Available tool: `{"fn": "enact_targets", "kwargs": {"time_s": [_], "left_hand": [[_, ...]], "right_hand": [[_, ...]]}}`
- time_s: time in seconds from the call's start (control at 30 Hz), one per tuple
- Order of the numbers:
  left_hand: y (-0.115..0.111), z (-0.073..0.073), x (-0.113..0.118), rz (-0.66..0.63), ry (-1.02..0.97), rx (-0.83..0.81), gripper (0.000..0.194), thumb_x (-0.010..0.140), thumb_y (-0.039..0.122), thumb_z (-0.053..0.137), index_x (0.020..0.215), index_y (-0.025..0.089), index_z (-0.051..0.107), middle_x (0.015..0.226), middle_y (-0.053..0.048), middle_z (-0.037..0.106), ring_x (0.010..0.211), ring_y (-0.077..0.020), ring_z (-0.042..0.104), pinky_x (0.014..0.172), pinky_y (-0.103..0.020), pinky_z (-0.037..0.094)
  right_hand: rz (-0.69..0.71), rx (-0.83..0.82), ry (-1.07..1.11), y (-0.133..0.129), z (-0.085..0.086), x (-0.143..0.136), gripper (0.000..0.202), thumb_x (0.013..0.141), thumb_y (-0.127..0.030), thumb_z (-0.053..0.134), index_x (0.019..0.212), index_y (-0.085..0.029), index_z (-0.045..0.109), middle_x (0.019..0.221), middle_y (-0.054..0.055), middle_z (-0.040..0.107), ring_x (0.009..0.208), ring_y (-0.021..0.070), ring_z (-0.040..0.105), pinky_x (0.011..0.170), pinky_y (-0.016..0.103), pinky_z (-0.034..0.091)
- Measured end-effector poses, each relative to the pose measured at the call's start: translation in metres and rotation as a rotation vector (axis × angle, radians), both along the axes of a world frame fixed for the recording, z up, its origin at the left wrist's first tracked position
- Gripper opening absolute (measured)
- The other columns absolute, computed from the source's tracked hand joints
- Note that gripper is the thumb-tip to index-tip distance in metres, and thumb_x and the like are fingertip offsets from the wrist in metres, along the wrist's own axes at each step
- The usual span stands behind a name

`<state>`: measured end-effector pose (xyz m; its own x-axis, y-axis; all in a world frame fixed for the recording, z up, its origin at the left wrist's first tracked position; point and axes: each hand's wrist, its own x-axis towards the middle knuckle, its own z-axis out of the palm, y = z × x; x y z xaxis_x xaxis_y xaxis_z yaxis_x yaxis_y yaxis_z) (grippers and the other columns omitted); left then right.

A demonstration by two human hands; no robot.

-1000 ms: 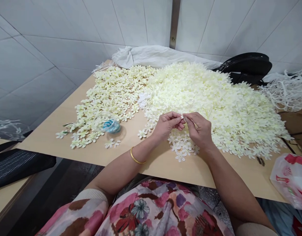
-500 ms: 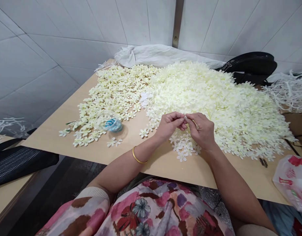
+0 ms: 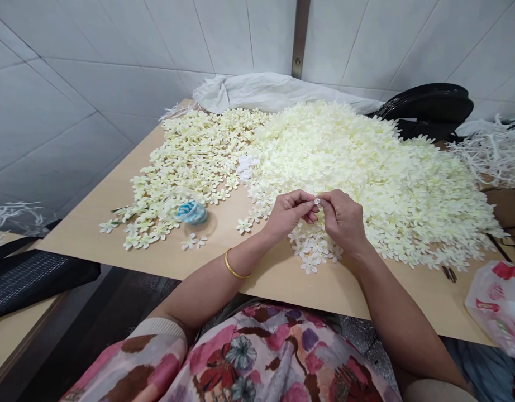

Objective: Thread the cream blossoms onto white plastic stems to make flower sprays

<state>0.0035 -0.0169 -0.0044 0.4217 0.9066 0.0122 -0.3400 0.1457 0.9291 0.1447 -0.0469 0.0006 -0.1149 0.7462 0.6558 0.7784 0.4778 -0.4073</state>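
My left hand (image 3: pixel 291 213) is closed in a pinch over the near edge of the flower pile. Its thumb and fingertips grip a small white piece (image 3: pixel 317 201), too small to name surely. On the other side, my right hand (image 3: pixel 343 219) pinches at the same piece, its thumb and forefinger meeting the left fingertips. Beneath both hands lie several loose white artificial flowers (image 3: pixel 310 263) with rounded petals. Behind them rises a large heap of pale yellow-white artificial flowers (image 3: pixel 341 151).
More flowers (image 3: pixel 190 156) spread at the left of the table (image 3: pixel 115 190). A clear cup with blue-and-white contents (image 3: pixel 192 213) stands near them. A black bag (image 3: pixel 429 109) and white stringy strands (image 3: pixel 492 153) are at the right, with a plastic bag (image 3: pixel 498 307) at the table edge.
The white piece shows more plainly between my fingertips. My right fingers have shifted slightly and bent differently. My left hand has hardly moved.
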Motion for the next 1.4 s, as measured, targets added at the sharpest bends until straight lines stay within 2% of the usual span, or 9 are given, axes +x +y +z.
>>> {"fn": "enact_targets", "kwargs": {"time_s": [0.2,0.37,0.53,0.67,0.8,0.93,1.0,1.23,1.4], "left_hand": [[-0.001,0.004,-0.001,0.071,0.040,0.032,0.021,0.066,0.027,0.071,0.071,0.011,0.059,0.058,0.001,0.061,0.052,-0.0087,0.059,0.054,-0.022,0.048],[-0.001,0.006,-0.001,0.102,0.059,0.038,0.015,0.068,0.023,0.067,0.069,0.012,0.057,0.061,0.000,0.062,0.050,-0.0089,0.058,0.052,-0.022,0.047],[0.001,0.005,-0.001,0.097,0.016,-0.032,0.018,0.066,0.024,0.068,0.070,0.013,0.055,0.061,-0.001,0.063,0.049,-0.0095,0.058,0.050,-0.022,0.045],[0.001,0.004,-0.002,0.079,0.000,-0.043,0.022,0.065,0.027,0.070,0.072,0.013,0.055,0.062,0.000,0.063,0.049,-0.0087,0.058,0.049,-0.021,0.045],[0.000,0.004,-0.002,0.095,0.026,0.007,0.021,0.066,0.028,0.070,0.072,0.013,0.056,0.062,0.001,0.062,0.050,-0.0077,0.057,0.050,-0.021,0.045],[-0.001,0.005,-0.002,0.080,0.071,0.105,0.018,0.068,0.027,0.068,0.070,0.013,0.058,0.060,0.002,0.060,0.051,-0.0075,0.056,0.052,-0.021,0.046],[-0.002,0.006,-0.001,0.070,0.106,0.118,0.016,0.068,0.026,0.067,0.069,0.013,0.058,0.058,0.002,0.058,0.049,-0.0069,0.055,0.052,-0.021,0.046],[-0.005,0.006,0.001,0.096,0.206,0.134,0.013,0.071,0.024,0.062,0.068,0.014,0.055,0.056,0.002,0.058,0.043,-0.0047,0.048,0.045,-0.019,0.039],[0.000,0.004,0.000,0.208,0.166,0.088,0.015,0.071,0.027,0.062,0.073,0.013,0.056,0.052,0.004,0.056,0.038,-0.0033,0.041,0.041,-0.018,0.033]], "right_hand": [[0.096,-0.026,0.113,-0.001,0.001,-0.002,0.013,0.085,-0.020,0.049,0.086,-0.018,0.062,0.079,0.004,0.067,0.074,0.0151,0.061,0.069,0.029,0.048],[-0.091,0.094,0.130,-0.001,0.002,0.000,0.012,0.084,-0.018,0.049,0.079,-0.019,0.060,0.073,0.002,0.065,0.070,0.0149,0.060,0.068,0.029,0.047],[-0.345,0.299,0.149,0.004,0.006,0.019,0.013,0.085,-0.021,0.049,0.080,-0.018,0.060,0.075,0.005,0.064,0.072,0.0164,0.060,0.070,0.031,0.046],[-0.512,0.308,-0.014,0.011,0.003,0.034,0.021,0.084,-0.021,0.048,0.099,-0.016,0.063,0.088,0.010,0.063,0.089,0.0237,0.057,0.083,0.042,0.042],[-0.339,0.216,0.024,0.008,0.003,0.024,0.028,0.086,-0.023,0.045,0.109,-0.015,0.059,0.097,0.013,0.059,0.098,0.0249,0.054,0.084,0.042,0.043],[0.003,0.020,0.125,0.001,0.008,0.006,0.018,0.086,-0.028,0.049,0.098,-0.020,0.060,0.094,0.008,0.061,0.093,0.0205,0.056,0.080,0.037,0.047],[0.078,-0.051,0.145,0.000,0.009,0.002,0.011,0.085,-0.026,0.050,0.088,-0.020,0.059,0.087,0.006,0.062,0.087,0.0189,0.056,0.078,0.036,0.047],[-0.045,0.033,0.045,0.003,0.002,0.005,0.011,0.085,-0.022,0.050,0.078,-0.020,0.058,0.080,0.004,0.061,0.083,0.0182,0.054,0.075,0.034,0.043],[-0.270,0.197,-0.125,0.006,-0.003,0.009,0.018,0.086,-0.024,0.051,0.099,-0.019,0.061,0.100,0.010,0.063,0.099,0.0230,0.052,0.084,0.039,0.039]]}}
